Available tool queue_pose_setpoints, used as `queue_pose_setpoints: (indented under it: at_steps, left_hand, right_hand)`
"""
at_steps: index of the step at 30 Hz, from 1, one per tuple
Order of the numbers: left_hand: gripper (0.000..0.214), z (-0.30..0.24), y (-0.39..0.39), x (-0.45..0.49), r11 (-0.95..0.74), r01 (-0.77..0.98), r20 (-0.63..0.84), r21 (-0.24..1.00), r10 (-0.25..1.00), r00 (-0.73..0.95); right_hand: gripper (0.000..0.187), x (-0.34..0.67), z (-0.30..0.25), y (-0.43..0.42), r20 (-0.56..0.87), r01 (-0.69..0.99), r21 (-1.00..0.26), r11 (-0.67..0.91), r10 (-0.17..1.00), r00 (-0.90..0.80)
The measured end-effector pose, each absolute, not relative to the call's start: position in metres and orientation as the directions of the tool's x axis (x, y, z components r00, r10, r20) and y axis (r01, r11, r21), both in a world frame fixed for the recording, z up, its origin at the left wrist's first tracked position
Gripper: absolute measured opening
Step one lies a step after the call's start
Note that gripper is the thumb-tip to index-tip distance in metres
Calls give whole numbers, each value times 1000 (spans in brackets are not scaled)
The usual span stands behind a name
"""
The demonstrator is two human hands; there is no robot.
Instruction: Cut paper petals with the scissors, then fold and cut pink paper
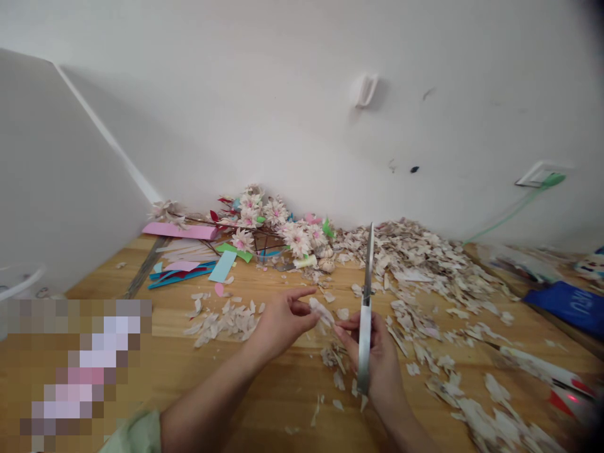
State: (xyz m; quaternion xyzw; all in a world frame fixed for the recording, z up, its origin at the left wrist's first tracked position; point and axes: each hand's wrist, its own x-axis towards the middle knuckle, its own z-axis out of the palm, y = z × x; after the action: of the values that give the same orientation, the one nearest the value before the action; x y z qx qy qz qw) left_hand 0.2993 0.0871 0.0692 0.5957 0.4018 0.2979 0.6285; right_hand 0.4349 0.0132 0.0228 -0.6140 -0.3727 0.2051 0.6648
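My left hand [282, 321] pinches a small pale petal-shaped husk piece [322, 310] between thumb and fingers over the wooden table [264, 390]. My right hand [377, 362] grips a pair of metal scissors [365, 302], blades pointing up and away, right beside the piece. Trimmed pale scraps [226, 321] lie around both hands.
A cluster of handmade pale-pink flowers [268, 220] with coloured paper strips [189, 267] sits at the back by the white wall. A large heap of husk pieces [415, 251] spreads to the right. A blue packet [570, 305] and other clutter lie at the far right edge.
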Motion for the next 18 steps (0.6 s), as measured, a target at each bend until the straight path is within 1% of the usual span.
queue_pose_setpoints:
  at_steps: [5, 10, 18]
  left_hand:
    - [53, 66, 84, 302, 88, 58, -105, 994, 883, 458]
    - [46, 62, 85, 303, 82, 48, -95, 995, 890, 447]
    - [51, 58, 85, 307, 68, -35, -50, 997, 926, 374]
  right_hand:
    - [34, 437, 23, 13, 227, 174, -973, 150, 749, 623]
    - [34, 436, 20, 15, 215, 160, -976, 146, 755, 620]
    - [35, 438, 18, 16, 202, 144, -979, 143, 757, 622]
